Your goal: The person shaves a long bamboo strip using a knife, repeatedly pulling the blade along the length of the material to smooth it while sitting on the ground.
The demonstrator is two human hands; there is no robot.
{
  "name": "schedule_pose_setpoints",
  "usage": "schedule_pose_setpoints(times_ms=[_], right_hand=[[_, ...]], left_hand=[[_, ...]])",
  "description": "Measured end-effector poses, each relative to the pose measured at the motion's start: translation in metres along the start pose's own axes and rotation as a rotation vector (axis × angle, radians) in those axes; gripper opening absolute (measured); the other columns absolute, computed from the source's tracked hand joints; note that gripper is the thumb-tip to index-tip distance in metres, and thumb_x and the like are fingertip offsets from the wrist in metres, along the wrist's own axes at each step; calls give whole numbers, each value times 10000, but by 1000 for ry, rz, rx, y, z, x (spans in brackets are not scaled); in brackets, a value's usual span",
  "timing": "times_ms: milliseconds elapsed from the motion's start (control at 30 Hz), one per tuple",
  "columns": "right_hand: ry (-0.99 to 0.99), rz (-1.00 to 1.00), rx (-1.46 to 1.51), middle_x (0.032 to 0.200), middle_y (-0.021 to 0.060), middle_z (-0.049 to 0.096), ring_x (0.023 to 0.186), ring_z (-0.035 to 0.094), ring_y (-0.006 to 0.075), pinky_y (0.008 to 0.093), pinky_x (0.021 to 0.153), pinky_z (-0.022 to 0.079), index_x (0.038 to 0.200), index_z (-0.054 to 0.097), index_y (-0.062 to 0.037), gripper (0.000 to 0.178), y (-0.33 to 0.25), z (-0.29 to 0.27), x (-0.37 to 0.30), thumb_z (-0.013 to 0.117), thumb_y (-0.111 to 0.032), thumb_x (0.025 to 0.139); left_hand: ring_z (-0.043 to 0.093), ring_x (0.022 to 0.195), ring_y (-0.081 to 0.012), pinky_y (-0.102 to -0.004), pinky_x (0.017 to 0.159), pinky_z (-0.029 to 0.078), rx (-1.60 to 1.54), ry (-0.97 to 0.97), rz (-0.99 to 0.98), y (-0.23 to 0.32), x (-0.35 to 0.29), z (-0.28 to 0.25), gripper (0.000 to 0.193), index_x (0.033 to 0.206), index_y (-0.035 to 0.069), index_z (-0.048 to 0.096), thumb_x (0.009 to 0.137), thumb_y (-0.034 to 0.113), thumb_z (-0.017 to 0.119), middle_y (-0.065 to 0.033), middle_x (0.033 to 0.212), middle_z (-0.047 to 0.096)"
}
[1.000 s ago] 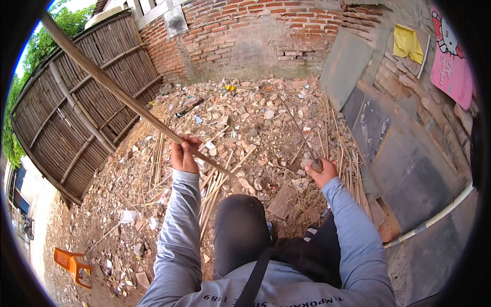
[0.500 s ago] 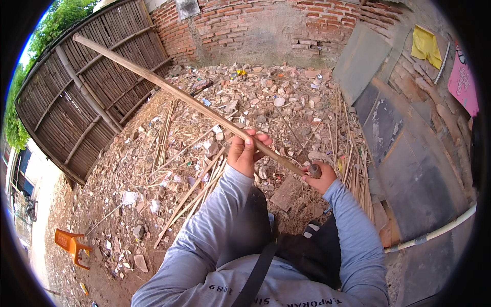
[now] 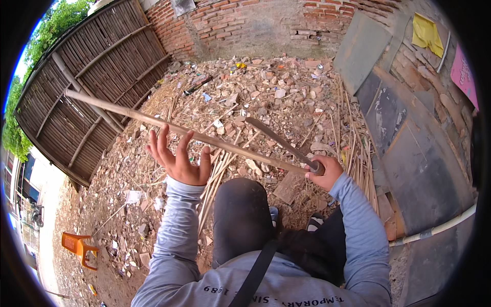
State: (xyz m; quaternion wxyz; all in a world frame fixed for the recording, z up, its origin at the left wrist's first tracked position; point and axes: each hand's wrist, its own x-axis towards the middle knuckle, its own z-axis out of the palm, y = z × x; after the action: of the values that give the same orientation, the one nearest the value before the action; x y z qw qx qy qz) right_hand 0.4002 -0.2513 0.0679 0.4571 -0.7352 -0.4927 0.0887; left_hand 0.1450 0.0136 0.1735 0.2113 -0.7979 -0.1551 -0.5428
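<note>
A long pale bamboo strip [image 3: 225, 145] slants from the upper left down to my right hand [image 3: 328, 174]. That hand is closed around the handle of a machete [image 3: 279, 139], whose dark blade points up and left across the strip. The strip's near end meets the same hand by the thumb, and seems pinched against the handle. Beneath the strip's middle, my left hand [image 3: 182, 163] is open, palm up, fingers spread; its fingertips come close to the wood, and whether they touch it I cannot tell.
Rubble covers the ground, with loose bamboo strips [image 3: 219, 174] by my knee and more split strips [image 3: 353, 143] at right. A bamboo fence panel [image 3: 97, 66] leans at left, above an orange plastic chair [image 3: 79, 246]. Dark boards [image 3: 414, 174] lean along the right wall.
My left hand has let go of the strip and moved left, its fingers spreading. The strip's far end has dropped. The machete blade has swung into clearer view, pointing up-left.
</note>
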Motion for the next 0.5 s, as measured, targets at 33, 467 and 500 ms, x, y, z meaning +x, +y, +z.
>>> schedule_pose_setpoints(times_ms=[33,467,500], right_hand=[[-23,23,-81,766,118,658,721,663,237,339,680,507,933,640,-48,278,0,-5,-2,769,-175,722],[24,-86,-337,850,108,668,851,648,320,384,755,516,913,656,-81,261,8,1,-3,754,-143,679],[133,-147,-247,877,108,669,888,645,315,377,792,520,921,659,-74,250,14,1,-3,745,-125,692]], left_hand=[[186,1403,-418,-603,1140,108,48,-26,-17,-4,1,-2,410,1126,126,596,877,451,587,-183,1424,355],[657,778,-359,-434,748,518,-170,-1715,-74,-63,-44,-34,446,948,78,678,941,482,489,-167,839,686],[655,783,-363,-443,746,512,-234,-1714,-103,-61,-61,-37,452,948,74,673,948,478,470,-178,840,681]])
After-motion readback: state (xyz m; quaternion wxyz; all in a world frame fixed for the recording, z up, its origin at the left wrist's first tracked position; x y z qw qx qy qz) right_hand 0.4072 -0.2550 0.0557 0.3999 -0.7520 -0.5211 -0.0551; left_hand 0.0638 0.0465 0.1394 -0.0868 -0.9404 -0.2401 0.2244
